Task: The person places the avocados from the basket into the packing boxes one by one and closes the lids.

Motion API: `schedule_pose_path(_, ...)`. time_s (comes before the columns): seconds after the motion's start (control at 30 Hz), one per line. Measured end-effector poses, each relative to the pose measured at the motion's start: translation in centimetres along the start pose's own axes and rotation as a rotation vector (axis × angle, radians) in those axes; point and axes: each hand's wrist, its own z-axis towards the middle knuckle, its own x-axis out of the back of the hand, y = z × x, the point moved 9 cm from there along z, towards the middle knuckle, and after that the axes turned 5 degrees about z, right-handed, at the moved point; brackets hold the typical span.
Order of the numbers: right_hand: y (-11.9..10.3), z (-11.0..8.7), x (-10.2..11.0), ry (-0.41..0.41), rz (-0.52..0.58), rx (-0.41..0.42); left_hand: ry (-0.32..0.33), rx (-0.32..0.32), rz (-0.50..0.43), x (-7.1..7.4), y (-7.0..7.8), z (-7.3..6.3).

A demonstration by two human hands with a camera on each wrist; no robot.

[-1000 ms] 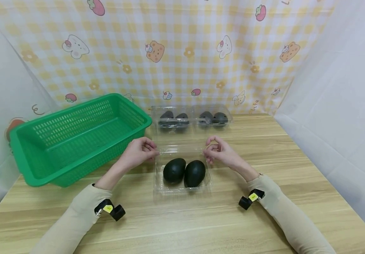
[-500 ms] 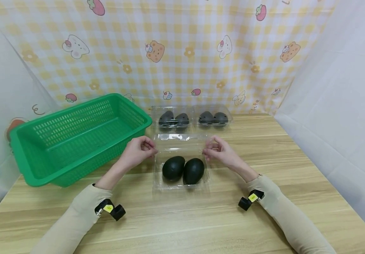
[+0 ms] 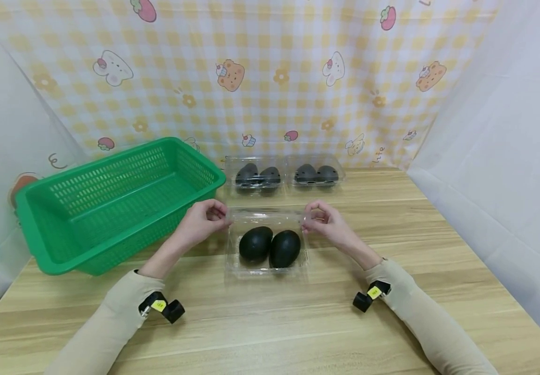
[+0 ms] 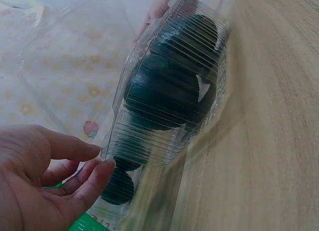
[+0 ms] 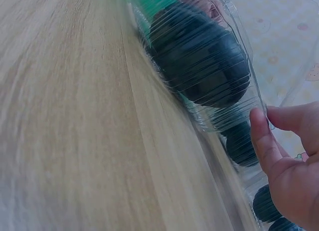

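Observation:
A clear plastic clamshell box (image 3: 266, 272) sits mid-table with its lid (image 3: 267, 213) raised at the back. Two dark avocados, one on the left (image 3: 256, 244) and one on the right (image 3: 284, 249), lie side by side in its base. My left hand (image 3: 202, 223) pinches the box's back left corner between thumb and forefinger; the left wrist view shows this hand (image 4: 55, 176) at the ribbed plastic edge. At the back right corner, my right hand (image 3: 328, 223) pinches the rim. Its thumb and forefinger meet on the edge in the right wrist view, where the hand (image 5: 294, 156) shows.
A green plastic basket (image 3: 124, 224) stands at the left. Behind the box, two shut clear boxes, one left (image 3: 253, 176) and one right (image 3: 316, 172), each hold two avocados. A checked curtain (image 3: 270, 78) hangs at the back of the wooden table (image 3: 270, 333).
The lid has swung up from lying back toward the rear boxes to standing raised. The box has shifted slightly backward, and both hands stay at its back corners.

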Motion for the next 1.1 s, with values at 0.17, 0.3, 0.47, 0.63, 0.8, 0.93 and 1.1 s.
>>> schedule_pose_path(0.17, 0.2, -0.1, 0.5, 0.052, -0.005, -0.043, -0.021, 0.026, -0.027, 0.0, -0.4, 0.1)
schedule_pose_path(0.3, 0.3, 0.0, 0.1, 0.034, 0.144, -0.082, -0.056, 0.065, -0.106, 0.0, -0.8, 0.1)
schedule_pose_path(0.47, 0.4, 0.0, 0.0, 0.026, 0.208, -0.109, -0.103, 0.081, -0.187, -0.1, -0.8, 0.0)
schedule_pose_path(0.63, 0.5, -0.2, 0.1, -0.010, 0.085, -0.143, -0.159, 0.042, -0.167, -0.3, -0.6, -0.1)
schedule_pose_path(0.8, 0.6, -0.4, 0.3, -0.045, -0.036, -0.202, -0.226, 0.045, -0.174, -0.7, -0.5, -0.3)
schedule_pose_path(0.93, 0.7, -0.5, 0.1, -0.098, -0.071, -0.249, -0.283, 0.062, -0.170, -0.9, -0.7, -0.5)
schedule_pose_path(1.1, 0.5, -0.8, -0.3, -0.182, -0.096, -0.281, -0.357, 0.094, -0.158, -1.3, -0.8, -0.8)
